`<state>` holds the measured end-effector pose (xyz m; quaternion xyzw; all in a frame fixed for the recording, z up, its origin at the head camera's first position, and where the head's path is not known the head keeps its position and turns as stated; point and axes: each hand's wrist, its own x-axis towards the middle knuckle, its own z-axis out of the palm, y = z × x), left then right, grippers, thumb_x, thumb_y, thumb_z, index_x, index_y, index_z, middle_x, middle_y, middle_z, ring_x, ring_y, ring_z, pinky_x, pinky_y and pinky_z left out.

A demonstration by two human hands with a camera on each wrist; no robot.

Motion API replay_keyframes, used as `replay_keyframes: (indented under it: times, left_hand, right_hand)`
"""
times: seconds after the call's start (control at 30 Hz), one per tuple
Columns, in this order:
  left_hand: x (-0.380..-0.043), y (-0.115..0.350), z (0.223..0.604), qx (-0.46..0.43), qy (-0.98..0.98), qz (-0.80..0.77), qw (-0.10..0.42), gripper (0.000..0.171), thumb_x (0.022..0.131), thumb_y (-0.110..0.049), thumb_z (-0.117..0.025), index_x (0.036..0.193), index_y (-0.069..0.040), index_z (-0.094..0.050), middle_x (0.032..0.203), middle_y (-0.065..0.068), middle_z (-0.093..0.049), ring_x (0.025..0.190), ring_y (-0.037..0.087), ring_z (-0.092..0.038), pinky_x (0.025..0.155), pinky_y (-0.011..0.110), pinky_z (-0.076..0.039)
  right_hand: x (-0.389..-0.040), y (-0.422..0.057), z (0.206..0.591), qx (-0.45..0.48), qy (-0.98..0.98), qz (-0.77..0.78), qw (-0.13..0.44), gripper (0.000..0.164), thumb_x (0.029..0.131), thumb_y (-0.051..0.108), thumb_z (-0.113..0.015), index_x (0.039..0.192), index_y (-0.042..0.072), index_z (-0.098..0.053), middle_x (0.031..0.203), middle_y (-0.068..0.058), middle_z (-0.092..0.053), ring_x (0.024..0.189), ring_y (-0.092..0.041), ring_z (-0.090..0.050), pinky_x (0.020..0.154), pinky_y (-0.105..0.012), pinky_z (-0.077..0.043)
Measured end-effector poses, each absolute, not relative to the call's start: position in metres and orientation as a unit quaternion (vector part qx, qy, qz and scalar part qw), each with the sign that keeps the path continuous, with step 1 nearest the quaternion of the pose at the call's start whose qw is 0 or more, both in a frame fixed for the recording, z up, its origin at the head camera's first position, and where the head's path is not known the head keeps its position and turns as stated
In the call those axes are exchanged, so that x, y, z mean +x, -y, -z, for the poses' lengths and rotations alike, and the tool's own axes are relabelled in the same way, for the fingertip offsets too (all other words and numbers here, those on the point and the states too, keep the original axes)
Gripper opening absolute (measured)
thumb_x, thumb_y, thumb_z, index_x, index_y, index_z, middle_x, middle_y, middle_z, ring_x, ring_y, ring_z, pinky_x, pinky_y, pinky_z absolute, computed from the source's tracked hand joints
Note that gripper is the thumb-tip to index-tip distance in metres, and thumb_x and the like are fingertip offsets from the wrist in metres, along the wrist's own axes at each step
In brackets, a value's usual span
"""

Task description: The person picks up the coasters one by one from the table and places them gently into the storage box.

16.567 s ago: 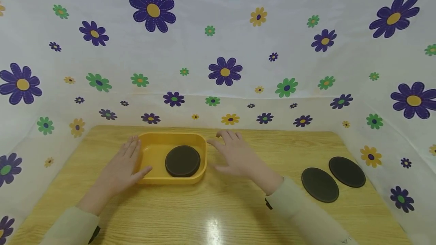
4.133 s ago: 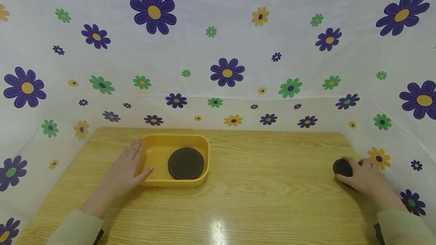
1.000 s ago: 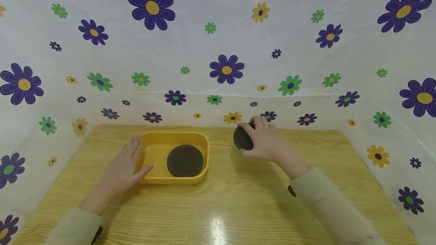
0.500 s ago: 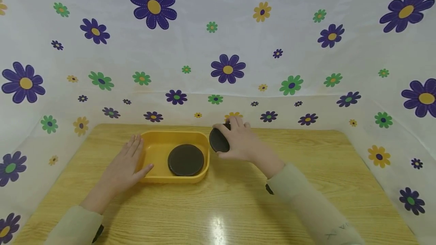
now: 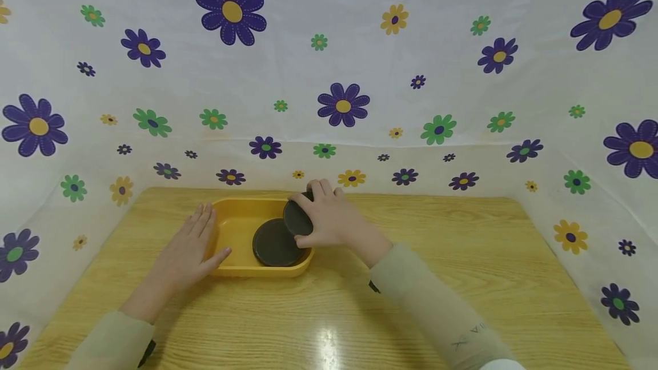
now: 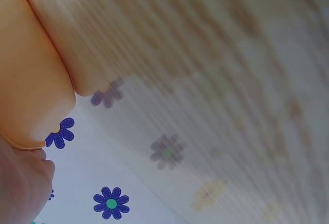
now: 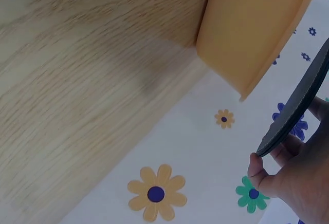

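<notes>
My right hand [image 5: 331,218] grips a round black coaster [image 5: 297,217] by its edge, thumb and fingers on opposite sides. Tilted, it hangs over the right end of a yellow tray [image 5: 236,272]. Beneath it, inside the tray, lies another black coaster [image 5: 275,244], partly covered from view by the held one. In the right wrist view the held coaster [image 7: 295,108] is seen edge-on beside the tray's outer wall [image 7: 252,29]. My left hand [image 5: 180,258] rests with straight fingers along the tray's left side, its thumb reaching over the front rim.
The tray stands toward the back left of a wooden table [image 5: 437,278]. A white cloth with printed flowers [image 5: 342,153] rises behind the table and along both sides.
Two coasters that lay at the table's right are gone from there. My right hand has carried a coaster from the right leftward over the tray. My left hand stays at the tray.
</notes>
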<state>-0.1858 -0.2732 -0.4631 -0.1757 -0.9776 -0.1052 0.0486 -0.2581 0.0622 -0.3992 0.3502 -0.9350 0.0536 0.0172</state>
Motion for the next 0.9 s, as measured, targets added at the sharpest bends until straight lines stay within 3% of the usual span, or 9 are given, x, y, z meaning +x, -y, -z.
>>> replay_keyframes:
  times: [0.23,0.9]
  left_hand:
    - [-0.184,0.273,0.463,-0.176,0.977,0.106,0.051,0.093,0.106,-0.052,-0.055,0.162,0.014,-0.022,0.174,0.032,-0.014,0.162,0.051,-0.017,0.137,0.047,-0.008]
    - [-0.186,0.274,0.465,-0.172,0.978,0.107,0.049,0.094,0.106,-0.054,-0.053,0.164,0.012,-0.019,0.176,0.029,-0.012,0.164,0.048,-0.013,0.138,0.045,-0.005]
  right_hand:
    - [-0.261,-0.040,0.406,0.359,0.933,-0.033,0.000,0.086,0.085,0.065,-0.069,0.159,0.030,-0.043,0.151,-0.016,-0.041,0.137,-0.031,-0.039,0.101,-0.048,-0.048]
    - [-0.255,-0.003,0.433,0.382,0.924,-0.003,-0.014,0.087,0.088,0.067,-0.067,0.162,0.030,-0.042,0.157,-0.014,-0.042,0.142,-0.030,-0.043,0.113,-0.050,-0.049]
